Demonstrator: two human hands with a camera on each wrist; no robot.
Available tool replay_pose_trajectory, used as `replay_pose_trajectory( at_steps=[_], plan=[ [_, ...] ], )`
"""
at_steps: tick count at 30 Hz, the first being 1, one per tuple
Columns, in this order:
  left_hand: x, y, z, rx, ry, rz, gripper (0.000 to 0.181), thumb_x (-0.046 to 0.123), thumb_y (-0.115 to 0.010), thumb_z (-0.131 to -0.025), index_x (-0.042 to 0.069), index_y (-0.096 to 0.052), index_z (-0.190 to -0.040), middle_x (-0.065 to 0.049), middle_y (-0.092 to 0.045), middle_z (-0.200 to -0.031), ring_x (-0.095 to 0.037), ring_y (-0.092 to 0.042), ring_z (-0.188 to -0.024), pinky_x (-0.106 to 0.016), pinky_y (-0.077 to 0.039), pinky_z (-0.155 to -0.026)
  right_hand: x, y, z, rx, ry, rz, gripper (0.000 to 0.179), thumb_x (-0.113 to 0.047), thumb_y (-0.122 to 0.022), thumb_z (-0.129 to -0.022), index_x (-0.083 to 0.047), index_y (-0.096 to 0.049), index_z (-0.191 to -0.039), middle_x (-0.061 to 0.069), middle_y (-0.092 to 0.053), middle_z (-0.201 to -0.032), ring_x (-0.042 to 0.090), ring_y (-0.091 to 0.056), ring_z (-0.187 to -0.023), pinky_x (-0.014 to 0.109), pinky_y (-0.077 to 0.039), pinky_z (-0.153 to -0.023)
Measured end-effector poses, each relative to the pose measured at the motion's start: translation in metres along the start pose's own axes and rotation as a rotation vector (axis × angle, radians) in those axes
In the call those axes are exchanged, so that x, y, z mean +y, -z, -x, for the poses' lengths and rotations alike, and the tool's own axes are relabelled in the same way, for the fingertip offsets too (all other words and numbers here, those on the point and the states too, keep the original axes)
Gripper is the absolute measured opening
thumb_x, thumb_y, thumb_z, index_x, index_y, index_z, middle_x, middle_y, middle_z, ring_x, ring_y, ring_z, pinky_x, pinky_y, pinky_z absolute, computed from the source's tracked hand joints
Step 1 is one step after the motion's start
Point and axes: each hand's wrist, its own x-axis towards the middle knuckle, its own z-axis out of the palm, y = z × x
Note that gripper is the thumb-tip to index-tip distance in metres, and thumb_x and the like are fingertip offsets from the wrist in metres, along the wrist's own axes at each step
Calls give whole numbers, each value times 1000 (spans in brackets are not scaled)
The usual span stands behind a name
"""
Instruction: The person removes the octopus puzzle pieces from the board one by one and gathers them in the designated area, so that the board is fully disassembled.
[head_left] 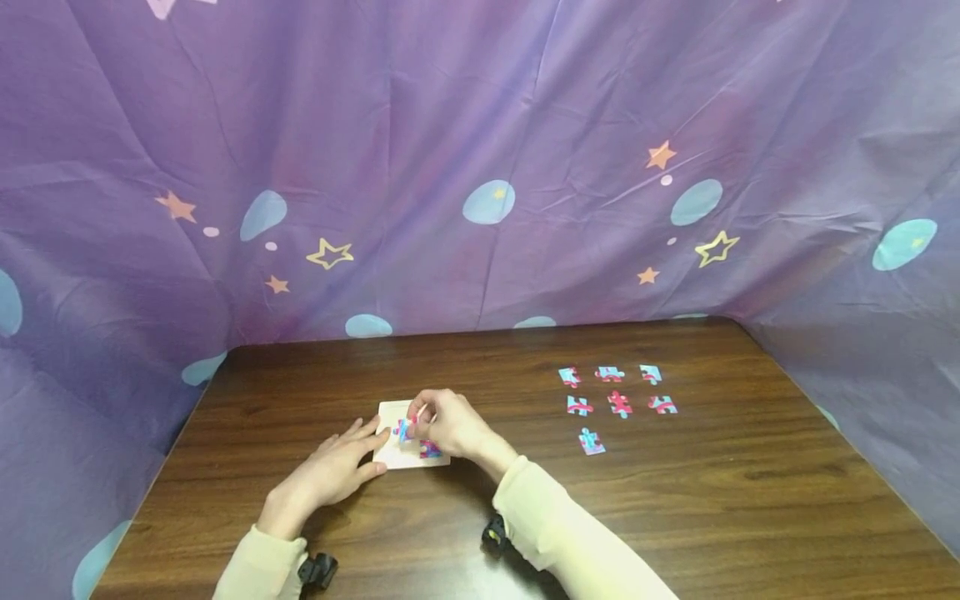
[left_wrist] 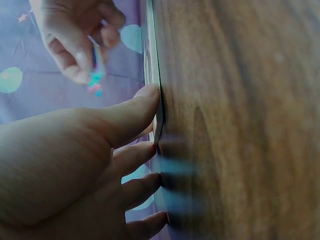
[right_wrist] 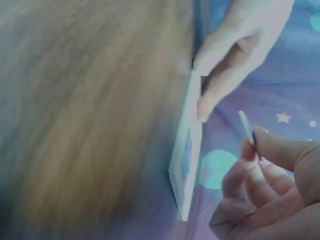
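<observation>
A shallow white puzzle tray (head_left: 397, 457) lies on the table, with a pink and blue puzzle piece (head_left: 430, 451) in its near right corner. My left hand (head_left: 333, 468) rests at the tray's left side, fingers spread and straight, thumb at the near left corner and index finger on the rim. Above the tray my right hand (head_left: 455, 427) pinches a second puzzle piece (head_left: 402, 430) between thumb and fingertips. From the left wrist, the held piece (left_wrist: 96, 82) hangs in the air, raised off the tray. Its thin edge faces the right wrist camera.
Several loose puzzle pieces (head_left: 618, 404) lie in rows to the right of the tray, with one piece (head_left: 590, 442) nearest me. The brown wooden table (head_left: 712, 500) ends at a purple curtain (head_left: 420, 167) behind and at both sides.
</observation>
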Motion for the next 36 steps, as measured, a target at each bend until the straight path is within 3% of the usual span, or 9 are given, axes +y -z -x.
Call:
replay_pose_trajectory(
  at_steps=[5, 8, 12, 17, 20, 24, 30, 36],
  plan=[
    [-2, 1, 0, -1, 2, 9, 52, 21, -62, -96, 0, -48, -142, -23, -32, -153, -47, -26, -139, -69, -22, -107, 2, 17, 8, -9, 22, 2, 13, -13, -78, -83, -14, -66, -88, -6, -61, -67, 8, -54, -56, 23, -44, -51],
    [-2, 0, 0, 1, 7, 5, 52, 21, -62, -96, 0, -48, -142, -22, -32, -153, -47, -26, -140, -68, -22, -107, 7, 30, 14, -25, 40, -63, 11, -9, -76, -84, -11, -66, -88, -3, -60, -67, 12, -55, -55, 25, -47, -50],
    [-1, 0, 1, -2, 10, 10, 53, 23, -61, -97, 1, -47, -143, -21, -31, -154, -45, -25, -141, -67, -20, -108, 17, 46, 22, 12, 58, -160, 9, -2, -72, -86, -5, -65, -91, 1, -60, -68, 19, -57, -54, 28, -50, -49],
    [-2, 0, 2, -1, 21, 23, 54, 24, -61, -97, 3, -46, -144, -19, -30, -155, -43, -23, -142, -66, -18, -110, 4, 69, 42, 33, 36, -210, 10, 5, -67, -88, 5, -62, -97, 14, -62, -74, 31, -58, -59, 30, -50, -52],
    [-2, 0, 2, -1, 27, 26, 54, 24, -61, -97, 3, -46, -145, -18, -30, -155, -42, -23, -142, -66, -18, -110, 12, 80, 47, 10, 25, -251, 13, 3, -67, -88, 7, -61, -100, 17, -63, -78, 26, -57, -61, 38, -54, -56],
    [-2, -1, 1, -3, 16, 20, 54, 24, -61, -97, 3, -46, -145, -18, -30, -155, -42, -23, -142, -66, -18, -110, 30, 96, 51, -13, 28, -249, 16, -3, -70, -88, 4, -62, -100, 12, -64, -79, 18, -57, -62, 37, -55, -56],
    [-1, 0, -1, 0, -3, 17, 54, 23, -61, -97, 2, -46, -144, -19, -31, -155, -43, -24, -142, -65, -18, -111, 39, 129, 69, -30, 10, -197, 17, -7, -71, -88, 1, -62, -101, 10, -63, -81, 21, -61, -68, 36, -56, -59],
    [-3, 1, 2, -1, 5, 21, 53, 23, -60, -98, 1, -46, -144, -20, -31, -155, -42, -23, -142, -65, -17, -111, 61, 158, 85, -34, -19, -132, 19, -12, -70, -91, 0, -61, -103, 11, -63, -81, 19, -60, -65, 35, -55, -58]
  ],
)
